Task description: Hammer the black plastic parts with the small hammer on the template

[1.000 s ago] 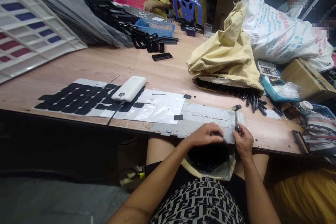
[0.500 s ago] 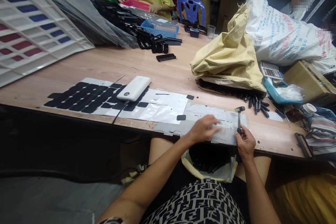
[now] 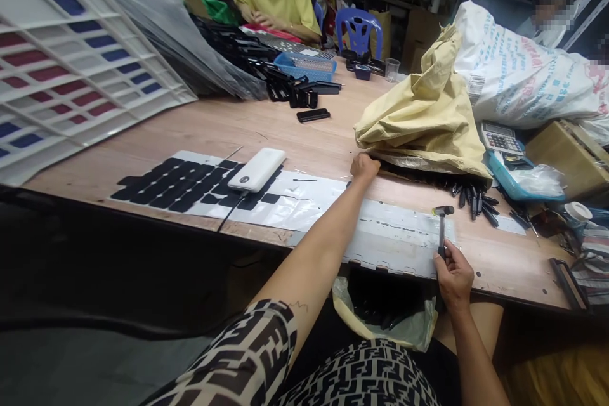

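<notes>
1. Yellow sack [image 3: 423, 114] is lying on the wooden tabletop [image 3: 214, 120] ahead of you, its dark mouth facing your side.
2. Gray board [image 3: 399, 242] is resting along the near edge, between you and the sack.
3. Open bag [image 3: 354, 325] is sitting at your lap, below that edge.
4. Your left hand [image 3: 365, 167] is sitting at the left corner of the sack's mouth, fingers curling; whether it is gripping anything, I cannot tell.
5. Your right hand [image 3: 454, 273] is gripping a small hammer [image 3: 442, 228] by its handle, the head pointing away from you.
6. Black pen-like pieces [image 3: 476, 203] are lying near the mouth's right end.
</notes>
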{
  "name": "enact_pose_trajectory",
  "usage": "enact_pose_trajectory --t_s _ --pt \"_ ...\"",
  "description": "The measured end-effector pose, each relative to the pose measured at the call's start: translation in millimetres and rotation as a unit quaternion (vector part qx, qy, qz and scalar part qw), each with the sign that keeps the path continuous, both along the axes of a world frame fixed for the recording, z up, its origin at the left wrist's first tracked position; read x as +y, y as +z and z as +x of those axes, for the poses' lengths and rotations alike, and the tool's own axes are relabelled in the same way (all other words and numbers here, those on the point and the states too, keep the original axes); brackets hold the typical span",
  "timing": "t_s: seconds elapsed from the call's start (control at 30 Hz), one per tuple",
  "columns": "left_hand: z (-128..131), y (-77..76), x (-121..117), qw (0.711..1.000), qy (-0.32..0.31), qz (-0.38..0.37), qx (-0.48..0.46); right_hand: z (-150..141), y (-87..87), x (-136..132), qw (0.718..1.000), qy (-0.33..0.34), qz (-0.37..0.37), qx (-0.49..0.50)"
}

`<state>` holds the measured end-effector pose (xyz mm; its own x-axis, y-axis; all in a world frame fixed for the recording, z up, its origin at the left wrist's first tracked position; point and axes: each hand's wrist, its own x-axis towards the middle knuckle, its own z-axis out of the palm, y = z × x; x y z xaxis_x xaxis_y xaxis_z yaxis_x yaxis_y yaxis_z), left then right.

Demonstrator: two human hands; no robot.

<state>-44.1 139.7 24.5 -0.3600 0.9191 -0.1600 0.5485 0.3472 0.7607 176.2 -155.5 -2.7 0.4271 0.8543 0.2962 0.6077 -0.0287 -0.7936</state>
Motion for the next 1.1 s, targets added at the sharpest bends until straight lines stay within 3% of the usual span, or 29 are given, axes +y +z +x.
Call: enact_pose_trajectory --t_s 0.13,0.3,0.4,0.5,0.57,0.67,0.73,0.8,0.97,1.1 --pt "-5 7.1 0 0.999 0.014 -0.016 -0.034 1 -1.0 1 1.000 0.004 -0.001 0.000" --pt "-15 8.8 -10 0.999 -0.013 -0.033 -0.021 0 -0.7 1 1.000 0.003 0.003 -0.004" --pt "-25 6.9 -26 0.999 -0.028 -0.034 -0.002 -2 0.9 0 1.000 0.004 -0.001 -0.003" --pt "-32 4.7 -57 0.996 -0.056 -0.026 -0.063 -3 1.0 -1 1.000 -0.001 0.000 -0.005" --pt "-30 4.4 -83 0.984 -0.105 -0.012 -0.143 -3 -0.4 0 1.000 0.000 0.002 -0.009" --pt "-13 7.1 -119 0.946 -0.256 -0.009 -0.201 -1 -3.0 0 1.000 0.001 0.005 -0.013" --pt "5 9.7 -134 0.921 -0.350 0.003 -0.173 0 -3.9 1 1.000 0.001 0.005 -0.013" --pt "23 10.9 -140 0.912 -0.394 0.024 -0.115 -1 -3.3 1 1.000 0.003 0.005 -0.011" --pt "45 -0.4 -137 0.900 -0.424 0.106 0.006 -4 0.2 -1 1.000 0.001 0.005 -0.014" --pt "46 -15.9 -136 0.883 -0.428 0.192 0.016 -4 -0.2 -1 1.000 0.005 0.006 -0.015"
